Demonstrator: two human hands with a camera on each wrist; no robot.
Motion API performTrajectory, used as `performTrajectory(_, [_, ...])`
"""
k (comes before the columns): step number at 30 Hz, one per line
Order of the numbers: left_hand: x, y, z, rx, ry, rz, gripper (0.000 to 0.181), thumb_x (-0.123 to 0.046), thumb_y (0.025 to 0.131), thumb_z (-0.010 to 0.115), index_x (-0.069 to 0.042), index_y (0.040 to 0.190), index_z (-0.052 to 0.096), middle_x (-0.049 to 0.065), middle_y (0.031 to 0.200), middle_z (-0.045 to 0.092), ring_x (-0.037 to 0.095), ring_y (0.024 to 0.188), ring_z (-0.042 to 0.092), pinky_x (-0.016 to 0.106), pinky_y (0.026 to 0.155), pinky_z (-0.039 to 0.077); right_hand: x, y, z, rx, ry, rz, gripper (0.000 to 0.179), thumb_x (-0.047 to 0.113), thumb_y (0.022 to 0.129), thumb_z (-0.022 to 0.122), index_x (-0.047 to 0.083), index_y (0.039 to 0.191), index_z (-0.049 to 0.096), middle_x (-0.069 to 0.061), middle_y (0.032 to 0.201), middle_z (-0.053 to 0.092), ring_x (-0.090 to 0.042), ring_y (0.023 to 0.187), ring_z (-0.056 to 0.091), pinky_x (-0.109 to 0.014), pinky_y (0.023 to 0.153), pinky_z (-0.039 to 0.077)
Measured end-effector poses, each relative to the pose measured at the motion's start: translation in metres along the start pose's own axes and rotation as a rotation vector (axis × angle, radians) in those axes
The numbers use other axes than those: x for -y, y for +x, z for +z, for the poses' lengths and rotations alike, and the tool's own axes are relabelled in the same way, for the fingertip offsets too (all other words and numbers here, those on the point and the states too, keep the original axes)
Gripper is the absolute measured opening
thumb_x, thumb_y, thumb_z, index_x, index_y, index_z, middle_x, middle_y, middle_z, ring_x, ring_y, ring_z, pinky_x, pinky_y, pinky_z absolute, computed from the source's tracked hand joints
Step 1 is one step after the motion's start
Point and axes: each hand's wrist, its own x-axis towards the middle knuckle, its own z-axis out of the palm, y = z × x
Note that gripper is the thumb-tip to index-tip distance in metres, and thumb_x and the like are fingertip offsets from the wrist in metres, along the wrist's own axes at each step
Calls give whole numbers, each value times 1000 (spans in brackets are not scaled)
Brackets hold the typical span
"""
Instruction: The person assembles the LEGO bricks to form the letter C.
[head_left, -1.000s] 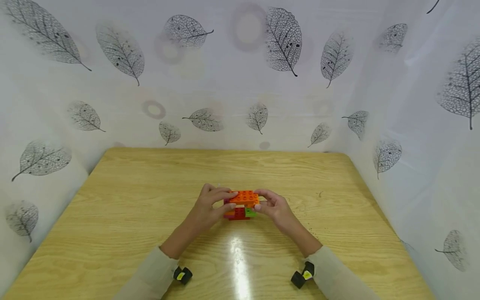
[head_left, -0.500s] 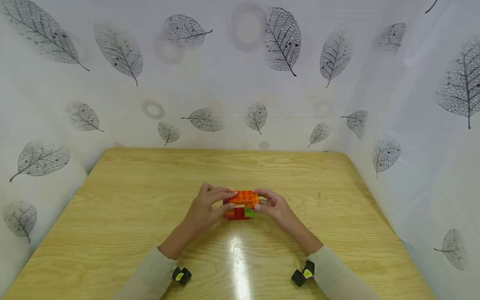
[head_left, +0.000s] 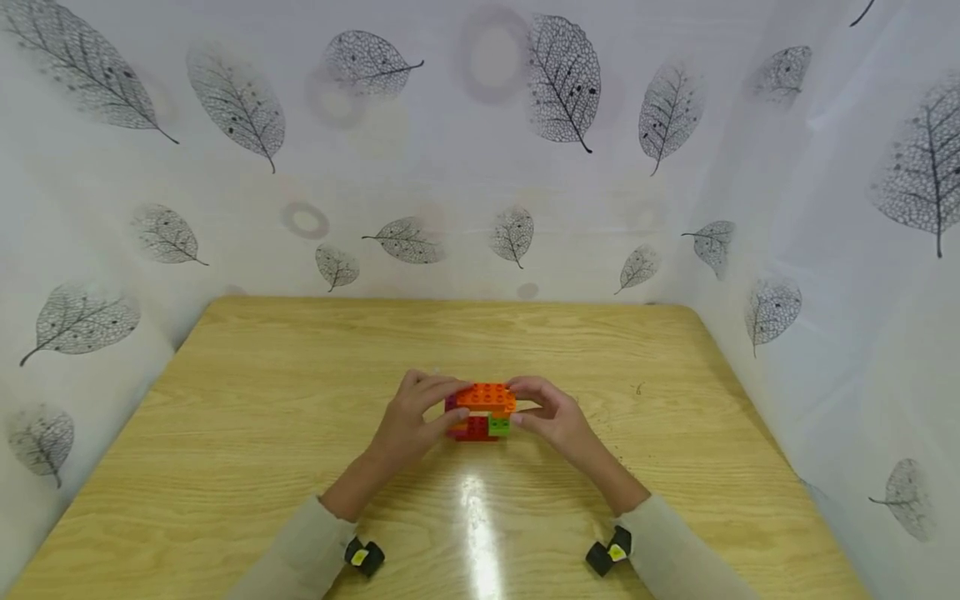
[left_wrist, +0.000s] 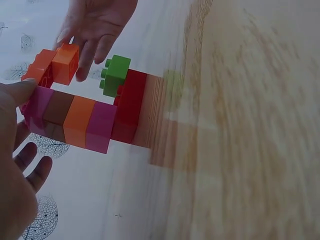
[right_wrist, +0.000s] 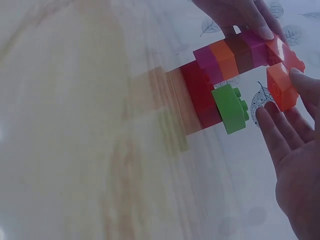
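A small frame of Duplo-style building bricks stands on the table. Its base is a red brick (left_wrist: 130,107), with a green brick (right_wrist: 231,108) on its right end. A column of purple, orange and brown bricks (right_wrist: 237,53) rises at the left end. An orange-red long brick (head_left: 487,393) spans the top, and an orange brick (left_wrist: 66,64) hangs beneath its right end, apart from the green one. My left hand (head_left: 408,421) holds the upper left corner between thumb and fingers. My right hand (head_left: 557,417) has thumb and index finger about the hanging orange brick, its other fingers extended.
The wooden table (head_left: 300,342) extends around the bricks, with a few small dark marks at right. A leaf-patterned white curtain (head_left: 450,167) encloses its back and sides. Light glares off the tabletop in front of the bricks.
My right thumb has slid slightly down and outward along the orange brick's end, showing more of the green brick. The left hand and the brick frame stay almost still.
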Motion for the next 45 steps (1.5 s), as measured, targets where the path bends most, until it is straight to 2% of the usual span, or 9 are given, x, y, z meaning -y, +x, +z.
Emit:
performTrajectory(6, [4,-2,-6,48,-71,-63,44,-27,89,77,-21,132,67,-5,129,67,13,106,46,33,84,46,-1,-2,2,-12,-68,-67,29,-1,95,66,-3,123,60,-21,138,51,-9,121,58,-28,93,55])
performTrajectory(11, [9,-11,-16,47,-145,-120,39,-24,92,75,-23,130,67,-4,132,65,17,109,50,33,83,47,-1,-2,3,-32,-100,-88,29,-1,94,67,0,122,62,-19,137,52,-13,122,57,-28,92,55])
performTrajectory(17, [13,-19,-19,43,-153,-115,35,-16,90,76,-20,125,71,0,129,67,20,110,56,36,82,51,-2,-2,3,-31,-154,-148,29,-6,92,67,0,120,62,-20,133,54,-18,121,58,-28,90,56])
performTrajectory(22, [13,-20,-20,82,-169,-130,31,-17,92,74,-21,123,72,0,132,65,15,117,55,38,83,54,-5,-2,3,-26,-160,-183,29,-8,92,66,1,119,62,-20,131,54,-18,119,58,-29,90,57])
performTrajectory(32, [17,-21,-11,76,-281,-129,32,-14,94,71,-18,125,69,1,128,68,19,117,63,41,92,55,-7,-1,4,-47,-157,-160,23,-6,94,65,2,115,64,-19,129,56,-12,115,60,-29,86,58])
performTrajectory(34, [17,-19,-10,75,-301,-168,31,-16,95,70,-19,126,69,0,127,68,19,115,64,41,94,55,-6,0,4,-57,-156,-142,22,-4,94,65,1,115,64,-19,130,56,-13,115,59,-29,86,58])
performTrajectory(38, [15,-12,-8,87,-331,-341,28,-28,96,69,-28,124,69,-8,125,67,14,113,63,37,96,54,-5,6,2,-90,-161,-72,23,2,96,66,3,118,64,-17,131,57,-12,116,59,-28,87,57])
performTrajectory(41, [16,-4,-6,94,-395,-459,28,-34,97,67,-29,125,69,-8,125,67,14,113,64,33,96,54,-5,13,-1,-107,-165,-17,28,6,95,68,4,123,64,-15,133,57,-13,119,59,-28,90,56])
performTrajectory(45, [22,8,-3,99,-489,-524,31,-31,98,67,-22,128,68,-1,128,67,20,114,65,31,95,55,-6,24,-4,-113,-174,50,36,6,94,70,5,130,62,-13,136,57,-25,124,57,-28,93,55])
